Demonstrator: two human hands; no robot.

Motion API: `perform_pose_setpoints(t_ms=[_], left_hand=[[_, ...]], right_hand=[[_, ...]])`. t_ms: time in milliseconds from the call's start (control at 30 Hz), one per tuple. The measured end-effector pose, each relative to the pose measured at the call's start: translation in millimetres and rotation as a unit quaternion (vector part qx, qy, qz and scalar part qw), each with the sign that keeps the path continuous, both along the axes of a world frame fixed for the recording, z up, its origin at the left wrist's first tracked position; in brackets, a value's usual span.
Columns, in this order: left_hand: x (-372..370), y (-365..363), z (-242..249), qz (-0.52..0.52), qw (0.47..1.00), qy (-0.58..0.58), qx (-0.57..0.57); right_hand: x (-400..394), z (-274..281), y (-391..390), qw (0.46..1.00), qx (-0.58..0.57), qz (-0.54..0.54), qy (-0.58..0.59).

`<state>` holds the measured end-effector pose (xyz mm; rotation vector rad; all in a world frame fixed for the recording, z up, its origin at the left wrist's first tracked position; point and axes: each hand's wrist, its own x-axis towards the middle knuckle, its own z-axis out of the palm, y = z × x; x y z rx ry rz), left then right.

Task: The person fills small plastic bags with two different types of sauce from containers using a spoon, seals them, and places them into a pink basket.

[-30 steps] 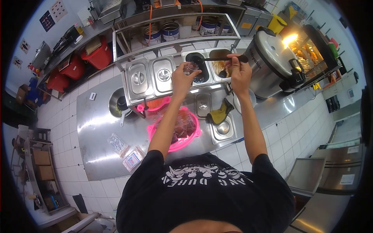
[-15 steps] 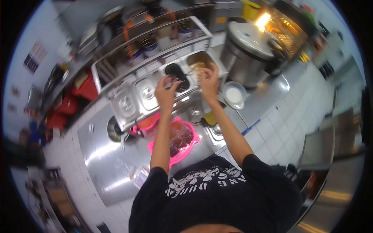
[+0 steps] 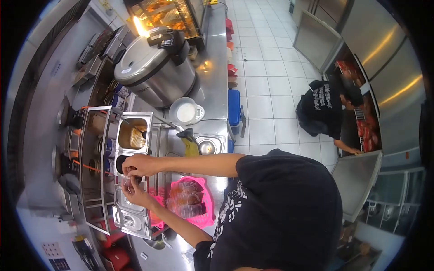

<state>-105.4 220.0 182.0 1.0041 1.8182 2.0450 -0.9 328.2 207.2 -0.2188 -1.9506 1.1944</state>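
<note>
My right hand (image 3: 140,165) and my left hand (image 3: 136,192) are close together over the row of steel pans, their fingertips almost meeting. A small clear plastic thing sits in the closed fingers of my left hand; its kind is hard to tell. The right hand's fingers are pinched, and what they hold is hidden. Beneath them is a black container (image 3: 120,164), partly covered by the right hand. Beside it, a steel pan holds brown sauce (image 3: 137,136) with a utensil in it. Lidded steel pans (image 3: 129,221) stand on the other side.
A pink basket (image 3: 210,205) of plastic packets (image 3: 186,198) sits on the counter near my body. A large steel cooker (image 3: 156,79) and a white bowl (image 3: 184,110) on a scale stand farther along. Another person (image 3: 323,108) bends into an open fridge on the right.
My view has swung to the right, bringing the other person and fridge into sight. My right hand has left the brown sauce pan and come together with my left.
</note>
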Motion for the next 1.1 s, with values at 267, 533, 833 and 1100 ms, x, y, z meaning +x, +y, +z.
perform_pose_setpoints(t_ms=[267,533,833,1100], left_hand=[[44.7,-18.1,0.4,-0.037,0.995,-0.086,0.032],[71.3,-24.5,-9.8,-0.043,0.989,-0.134,0.055],[90.5,-22.0,-0.7,-0.025,0.986,-0.132,0.097],[95.6,-35.1,-8.5,-0.04,0.993,-0.092,0.058]], right_hand=[[39.3,-21.3,-16.4,0.96,-0.265,0.026,0.081],[86.7,-18.2,-33.8,0.961,-0.25,-0.016,0.118],[101.2,-15.1,-41.2,0.965,-0.231,0.0,0.123],[98.1,-23.1,-52.8,0.976,-0.198,-0.032,0.082]])
